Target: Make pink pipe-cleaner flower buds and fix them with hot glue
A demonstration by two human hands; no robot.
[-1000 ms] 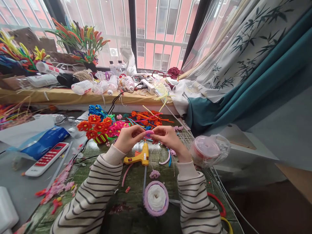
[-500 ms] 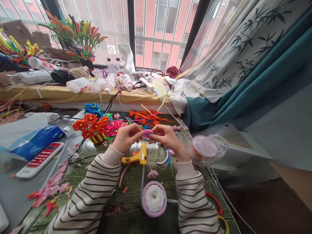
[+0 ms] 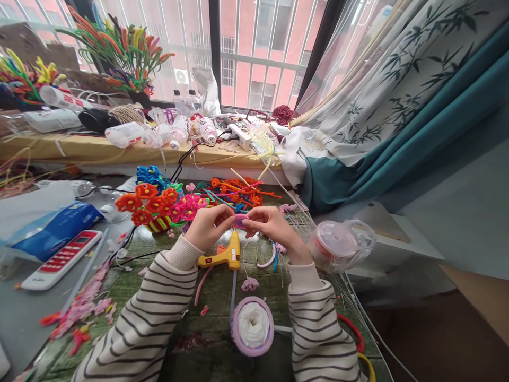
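Note:
My left hand (image 3: 209, 225) and my right hand (image 3: 270, 225) meet above the table, both pinching a small pink and purple pipe-cleaner piece (image 3: 239, 219) between their fingertips. A yellow hot glue gun (image 3: 225, 257) lies just below my hands. Nearer to me stands a white coil ringed with purple pipe cleaner (image 3: 253, 324). A tiny pink pipe-cleaner flower (image 3: 250, 284) lies between the coil and the glue gun.
Orange, pink and blue pipe-cleaner flowers (image 3: 159, 204) cluster behind my left hand. At the left lie a red and white remote (image 3: 61, 259) and a blue packet (image 3: 55, 231). A bagged spool (image 3: 340, 245) sits at the right. Bottles and a power strip (image 3: 240, 137) crowd the sill.
My hands stay together on the small piece, with only slight finger shifts. The view has drifted a little.

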